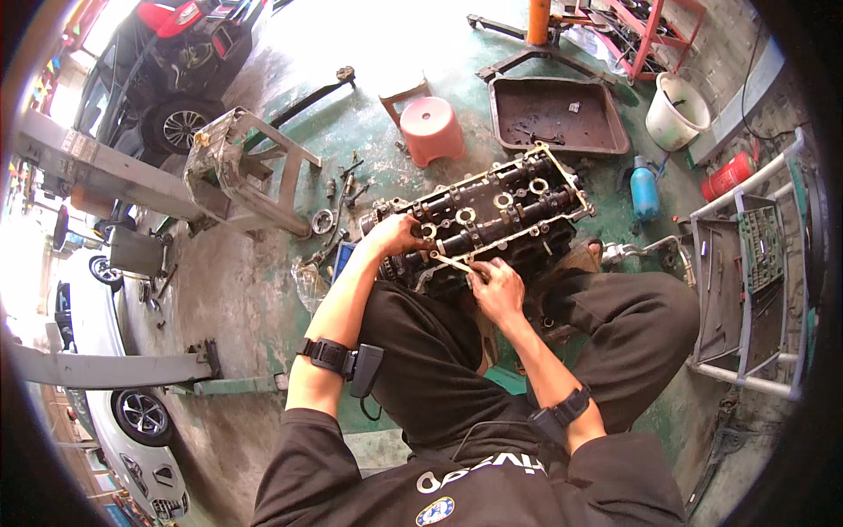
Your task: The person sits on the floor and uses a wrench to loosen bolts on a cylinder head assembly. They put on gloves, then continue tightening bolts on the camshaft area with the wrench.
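Note:
A black engine cylinder head (479, 215) with a pale rim lies before my bent legs. My left hand (395, 237) is at its near left end, fingertips curled down among the parts beside a pale ring; whether they grip anything is hidden. My right hand (496, 290) grips the near end of a metal wrench (452, 263), which reaches left along the near edge toward my left fingertips.
Loose tools (338, 206) lie left of the engine, near a metal stool frame (290, 176). A pink stool (428, 123), brown tray (527, 105) and white bucket (672, 110) stand behind. A blue bottle (644, 189) and wheeled tool cart (746, 263) are at right.

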A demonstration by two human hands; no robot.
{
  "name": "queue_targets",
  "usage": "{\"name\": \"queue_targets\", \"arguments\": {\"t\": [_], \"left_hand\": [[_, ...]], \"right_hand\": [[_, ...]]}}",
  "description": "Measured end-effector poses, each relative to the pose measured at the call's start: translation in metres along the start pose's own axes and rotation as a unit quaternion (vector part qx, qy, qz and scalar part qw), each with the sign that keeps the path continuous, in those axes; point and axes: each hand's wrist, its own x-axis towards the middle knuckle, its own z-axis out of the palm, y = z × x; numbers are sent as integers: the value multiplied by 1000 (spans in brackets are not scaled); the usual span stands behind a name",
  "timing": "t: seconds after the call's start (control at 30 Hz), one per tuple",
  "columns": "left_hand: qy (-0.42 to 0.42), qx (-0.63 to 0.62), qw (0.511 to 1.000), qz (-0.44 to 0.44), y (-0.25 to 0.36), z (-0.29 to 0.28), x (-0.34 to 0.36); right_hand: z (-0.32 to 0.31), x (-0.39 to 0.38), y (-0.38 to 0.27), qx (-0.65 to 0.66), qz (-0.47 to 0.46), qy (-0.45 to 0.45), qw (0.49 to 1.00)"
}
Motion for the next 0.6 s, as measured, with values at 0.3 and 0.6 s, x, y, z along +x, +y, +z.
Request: {"name": "queue_targets", "arguments": {"t": [0.3,0.6], "left_hand": [[39,-54,998,19,-11,4,-2],[-83,-25,996,17,-3,2,3]], "right_hand": [[22,-23,-7,77,6,67,995],[17,-28,-17,16,2,18,1000]]}}
